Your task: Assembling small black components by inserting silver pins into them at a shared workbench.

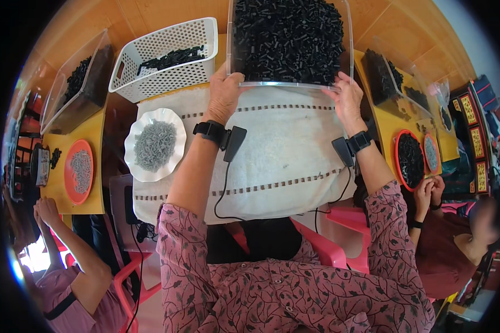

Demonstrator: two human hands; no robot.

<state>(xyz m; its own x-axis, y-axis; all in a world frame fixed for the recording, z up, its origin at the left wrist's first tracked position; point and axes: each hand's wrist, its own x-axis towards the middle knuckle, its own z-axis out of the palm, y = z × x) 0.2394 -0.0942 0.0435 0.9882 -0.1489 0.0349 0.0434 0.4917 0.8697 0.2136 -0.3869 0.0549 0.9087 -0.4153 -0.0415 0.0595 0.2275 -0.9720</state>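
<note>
Both my arms reach forward to a clear plastic bin at the far side of the table. It is heaped with small black tube-like pieces. My left hand is closed on the bin's near left corner, thumb over the rim. At the near right corner my right hand grips it too, fingers partly hidden under the edge. To the left, a white wavy-edged plate bears a pile of small grey pieces. A white perforated basket beside the bin holds black stick-like parts.
A pale cloth with dotted stripes covers my table. Cables hang from the black devices on my wrists. Two people work at side tables, left and right, with an orange plate and a red-rimmed tray. Pink chairs stand below.
</note>
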